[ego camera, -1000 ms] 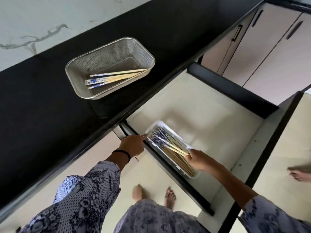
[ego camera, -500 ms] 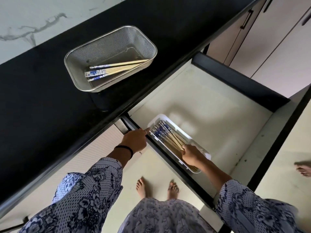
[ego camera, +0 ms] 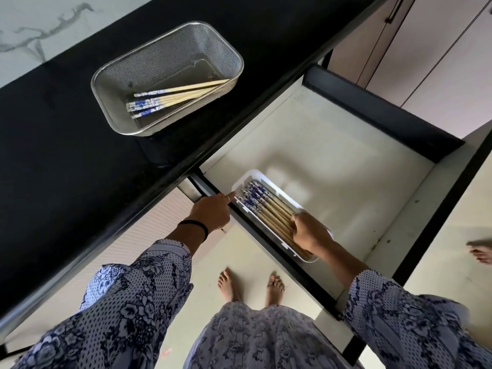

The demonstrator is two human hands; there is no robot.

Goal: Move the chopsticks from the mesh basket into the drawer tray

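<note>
A steel mesh basket (ego camera: 127, 59) stands on the black counter and holds several chopsticks (ego camera: 173, 97) with blue-and-white ends. In the open drawer a white tray (ego camera: 269, 177) holds a bundle of the same chopsticks (ego camera: 263, 206), lying side by side. My right hand (ego camera: 310, 231) lies flat on the wooden ends of that bundle inside the tray, fingers pressed down on them. My left hand (ego camera: 213, 211) rests on the drawer's near front corner, its fingertip touching the tray's left rim.
The drawer's pale floor (ego camera: 332, 155) stretches behind and right of the tray, bounded by a black back wall (ego camera: 372, 102). Cabinet doors (ego camera: 439, 49) stand at upper right. My bare feet (ego camera: 250, 286) are below; another person's foot (ego camera: 479, 251) shows at the right edge.
My right hand has slid down along the bundle and settled flat on the wooden ends, and the chopsticks now lie straighter in the tray. The left hand has stayed at the drawer corner.
</note>
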